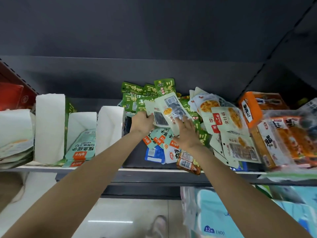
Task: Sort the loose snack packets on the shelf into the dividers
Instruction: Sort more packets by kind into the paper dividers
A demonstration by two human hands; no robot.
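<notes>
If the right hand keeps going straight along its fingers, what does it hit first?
The right hand already touches the pale packet that the left hand holds. Past it, probably the green packets piled at the shelf back, though depth is unclear.

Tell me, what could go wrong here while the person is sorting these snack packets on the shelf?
1. The orange-brown packet overhangs the shelf's front edge; a nudge from the right forearm, which passes just beside it, might tip it off.
2. The left hand grips several pale packets at once while the right hand rests flat on them; one could slip out.
3. The white card dividers stand loosely and look bent, so dropping packets in may topple them.
</notes>
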